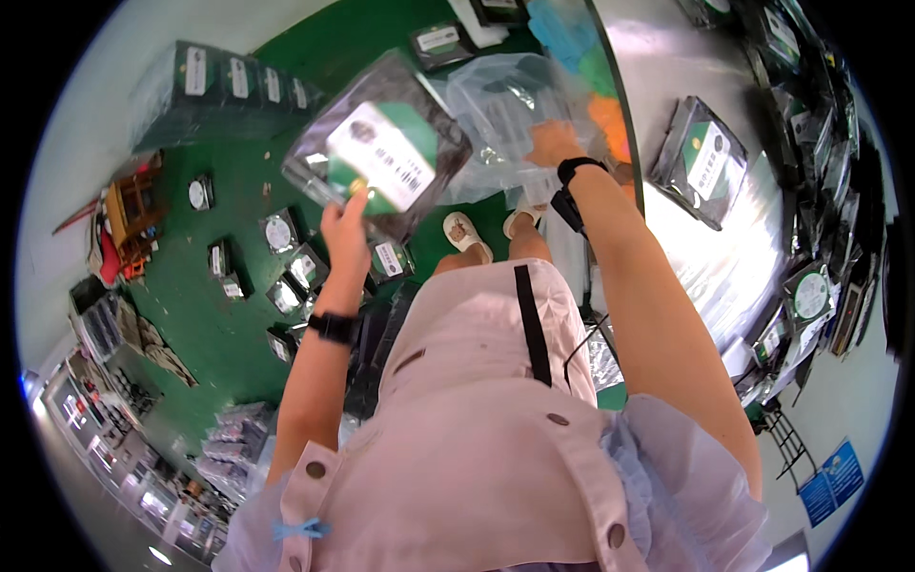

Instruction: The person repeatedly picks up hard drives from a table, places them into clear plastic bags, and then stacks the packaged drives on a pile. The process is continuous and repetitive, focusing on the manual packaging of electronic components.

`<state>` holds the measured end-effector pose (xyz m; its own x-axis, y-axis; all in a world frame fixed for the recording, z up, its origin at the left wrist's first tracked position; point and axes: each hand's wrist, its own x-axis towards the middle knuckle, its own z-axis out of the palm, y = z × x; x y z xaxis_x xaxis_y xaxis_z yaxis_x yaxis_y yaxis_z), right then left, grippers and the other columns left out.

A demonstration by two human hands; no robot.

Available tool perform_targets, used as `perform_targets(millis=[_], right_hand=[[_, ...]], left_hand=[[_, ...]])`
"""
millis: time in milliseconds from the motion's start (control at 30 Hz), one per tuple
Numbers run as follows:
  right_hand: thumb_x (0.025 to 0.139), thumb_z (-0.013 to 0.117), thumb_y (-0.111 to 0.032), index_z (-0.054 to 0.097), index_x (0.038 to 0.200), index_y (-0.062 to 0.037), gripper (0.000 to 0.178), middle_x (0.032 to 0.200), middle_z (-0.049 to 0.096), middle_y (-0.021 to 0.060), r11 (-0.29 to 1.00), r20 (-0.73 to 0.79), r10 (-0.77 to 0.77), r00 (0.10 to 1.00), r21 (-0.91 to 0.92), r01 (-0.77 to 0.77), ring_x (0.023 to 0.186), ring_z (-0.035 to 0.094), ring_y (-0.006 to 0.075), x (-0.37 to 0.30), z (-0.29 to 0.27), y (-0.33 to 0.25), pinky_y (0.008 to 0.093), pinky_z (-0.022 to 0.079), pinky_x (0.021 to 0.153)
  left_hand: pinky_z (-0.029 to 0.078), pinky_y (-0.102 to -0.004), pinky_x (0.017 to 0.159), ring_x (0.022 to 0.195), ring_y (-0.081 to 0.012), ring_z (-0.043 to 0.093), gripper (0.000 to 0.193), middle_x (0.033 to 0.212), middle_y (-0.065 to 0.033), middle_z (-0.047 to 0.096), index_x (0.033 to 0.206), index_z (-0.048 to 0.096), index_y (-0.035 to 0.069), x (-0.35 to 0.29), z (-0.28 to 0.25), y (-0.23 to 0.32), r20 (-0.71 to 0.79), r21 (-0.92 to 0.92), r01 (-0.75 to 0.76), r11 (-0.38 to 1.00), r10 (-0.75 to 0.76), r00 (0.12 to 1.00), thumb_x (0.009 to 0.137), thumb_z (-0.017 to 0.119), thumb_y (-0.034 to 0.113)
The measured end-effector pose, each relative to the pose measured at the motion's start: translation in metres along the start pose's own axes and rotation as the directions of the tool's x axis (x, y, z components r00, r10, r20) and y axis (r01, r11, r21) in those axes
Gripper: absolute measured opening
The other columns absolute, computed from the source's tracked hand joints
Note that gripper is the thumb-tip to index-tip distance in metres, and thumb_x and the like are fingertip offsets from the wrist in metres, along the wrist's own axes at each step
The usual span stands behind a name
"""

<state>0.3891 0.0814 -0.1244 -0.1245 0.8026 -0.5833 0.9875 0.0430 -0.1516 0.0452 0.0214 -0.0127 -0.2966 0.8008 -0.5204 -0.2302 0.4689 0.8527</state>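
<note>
My left hand [345, 234] grips the lower edge of a flat black package [386, 153] in clear wrapping, its thumb on the front. A white and green label covers much of that face, and the package is tilted. To its right is a large clear plastic bag [491, 105], crumpled and partly spread. My right hand [555, 143] is closed on the bag's right side; its fingers are partly blurred. On the shiny table to the right lies another black package [703, 162] with a similar label.
Several stacked packages [214, 86] stand at the far left. Smaller black packs [300, 272] lie scattered on the green floor [181, 253]. The metal table [667, 57] has a curved edge beside my right arm, with piled packs [810, 143] along its far side. Blue, green and orange bundles [562, 33] sit beside that edge.
</note>
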Motion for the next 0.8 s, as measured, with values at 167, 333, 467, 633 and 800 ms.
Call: perform_targets(millis=[167,333,467,633,800], right_hand=[[0.066,0.068,-0.046,0.039,0.133,-0.0112,0.081,0.129,0.046,0.0168,0.851,0.044,-0.156,0.987,0.513,0.112,0.119,0.044,0.0308,0.035,0.065,0.003,0.0432,0.035,0.097],[0.081,0.052,-0.035,0.041,0.131,-0.0135,0.056,0.134,0.041,0.0139,0.519,-0.52,-0.394,0.758,0.554,0.651,0.125,0.036,0.0291,0.038,0.108,-0.123,0.0383,0.028,0.103],[0.087,0.041,-0.032,0.04,0.133,-0.0175,0.048,0.14,0.036,0.006,0.77,-0.279,-0.284,0.917,0.503,0.391,0.129,0.033,0.0276,-0.008,0.091,-0.178,0.0448,0.027,0.103],[0.079,0.052,-0.018,0.042,0.129,-0.0129,0.052,0.134,0.04,0.0119,0.854,0.322,-0.382,0.867,0.481,0.198,0.121,0.04,0.0286,-0.052,0.059,-0.19,0.0427,0.043,0.086],[0.076,0.063,-0.025,0.058,0.109,0.0005,0.042,0.103,0.062,0.0172,0.356,0.104,-0.874,0.474,0.801,0.481,0.094,0.059,0.028,-0.066,0.019,-0.134,0.0406,0.047,0.081]], left_hand=[[0.044,-0.035,0.088,0.101,-0.0195,0.055,0.036,0.111,-0.01,0.055,0.115,0.048,-0.002,-0.021,0.019,0.019,0.151,-0.13,0.127,0.983,-0.107,0.983,0.084,0.055,0.014],[0.041,-0.0337,0.085,0.097,-0.0211,0.052,0.028,0.11,-0.011,0.052,0.097,0.055,-0.001,0.0,0.059,0.003,0.195,0.209,-0.133,0.969,0.092,0.976,0.075,0.067,0.011],[0.037,-0.0368,0.078,0.089,-0.0292,0.043,0.036,0.091,-0.0139,0.041,0.06,0.045,0.001,0.013,0.08,-0.012,0.46,0.69,-0.616,0.38,0.427,0.778,0.061,0.077,0.018],[0.038,-0.0365,0.073,0.085,-0.0291,0.041,0.036,0.09,-0.015,0.038,0.063,0.048,0.002,0.025,0.087,-0.039,0.449,0.732,-0.622,0.278,0.489,0.747,0.06,0.078,0.021],[0.035,-0.0397,0.092,0.11,-0.0408,0.036,0.049,0.121,-0.0302,0.031,0.092,0.063,0.002,0.022,0.05,-0.088,0.524,0.794,-0.599,0.104,0.384,0.761,0.053,0.078,0.027]])
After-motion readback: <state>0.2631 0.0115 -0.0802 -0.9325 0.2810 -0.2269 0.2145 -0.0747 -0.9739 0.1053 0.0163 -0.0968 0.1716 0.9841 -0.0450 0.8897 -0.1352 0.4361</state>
